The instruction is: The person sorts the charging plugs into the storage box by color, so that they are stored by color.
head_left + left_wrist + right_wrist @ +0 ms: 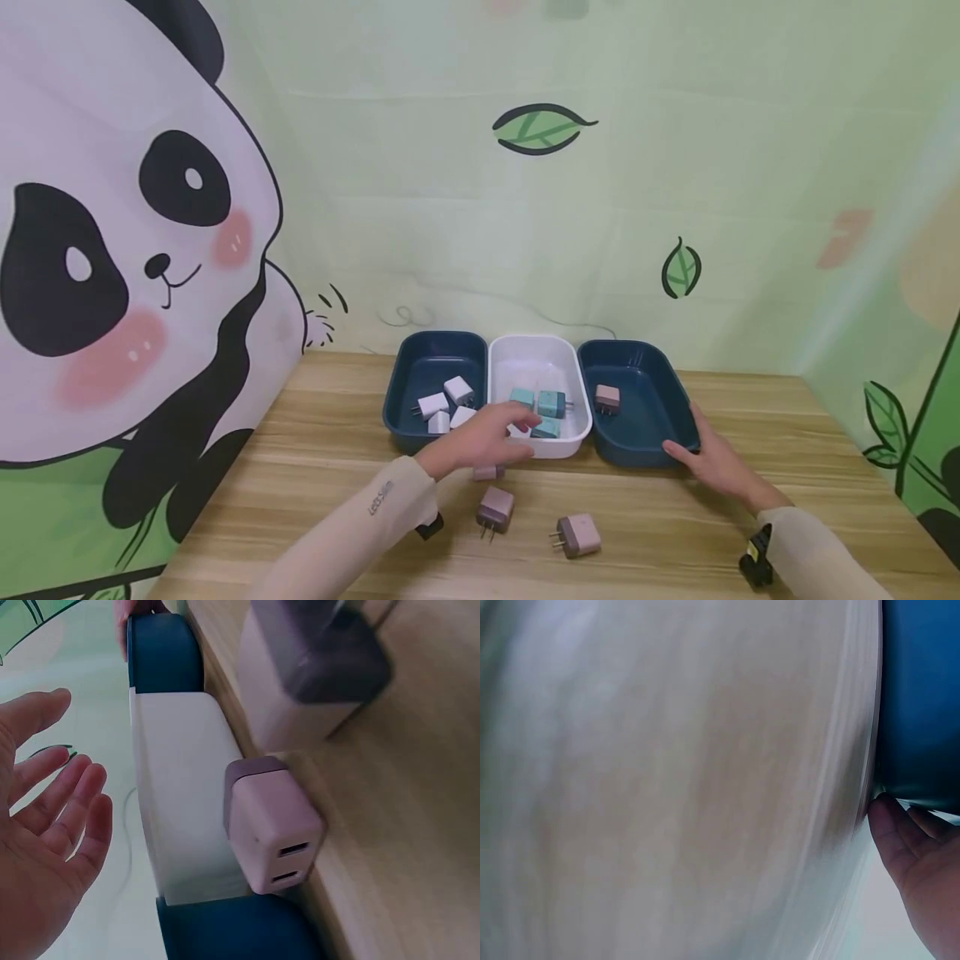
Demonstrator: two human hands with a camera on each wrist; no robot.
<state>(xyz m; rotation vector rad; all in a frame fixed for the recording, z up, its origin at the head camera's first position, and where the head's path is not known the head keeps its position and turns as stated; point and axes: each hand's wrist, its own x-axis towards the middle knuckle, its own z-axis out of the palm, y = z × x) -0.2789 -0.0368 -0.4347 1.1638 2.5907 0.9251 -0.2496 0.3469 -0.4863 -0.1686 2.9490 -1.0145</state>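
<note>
Pale green backdrop [420,167] printed with a big panda [112,117] and leaves stands behind a wood-grain table [757,442], where three trays sit side by side. Taking the white tray [534,362] as landmark: teal chargers [552,404] lie inside it, three of them visible, partly behind the left hand [480,440]. That hand hovers over its near left part, holding nothing, fingers loosely bent and thumb held apart from them. Just right of the white tray is the right blue tray [645,417], with one pink charger [607,397] in it, on the side toward the white tray. The right hand [712,465] grips this blue tray's near outer corner, thumb on the front wall and fingers along the side. Left of the white tray is the left blue tray [442,367], holding white chargers [432,406], some hidden by the left hand. On the wood in front of the white tray lie three mauve-pink chargers [578,535], one just under the left hand. Light sleeves [360,521] cover both forearms.
</note>
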